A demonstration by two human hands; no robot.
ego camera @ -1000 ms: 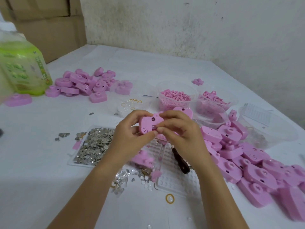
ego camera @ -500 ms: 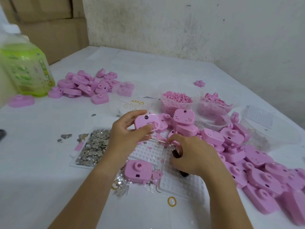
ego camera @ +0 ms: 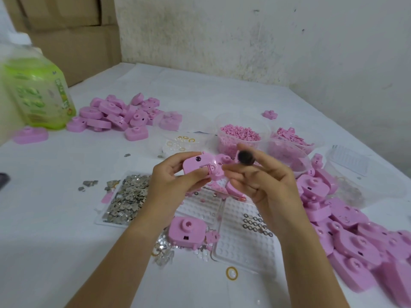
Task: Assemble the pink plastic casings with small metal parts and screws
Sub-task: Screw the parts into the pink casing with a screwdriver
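Since the earlier frame the right hand (ego camera: 264,185) had risen from the dimpled tray (ego camera: 242,247), fingers curled round a dark-handled screwdriver (ego camera: 245,157), to the pink casing (ego camera: 195,165), which the left hand (ego camera: 171,185) pinched aloft between thumb and fingers, probably steadying it for a screw.

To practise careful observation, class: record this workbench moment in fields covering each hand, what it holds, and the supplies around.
Left hand: grips a pink casing above the table
Right hand: holds a dark-handled tool, round end toward camera
Metal parts: heaped left of the hands
White dimpled tray: below the hands, small rings in it
Large casing pile: right
Smaller casing pile: far left
Tubs: small pink pieces
Green bottle: far left
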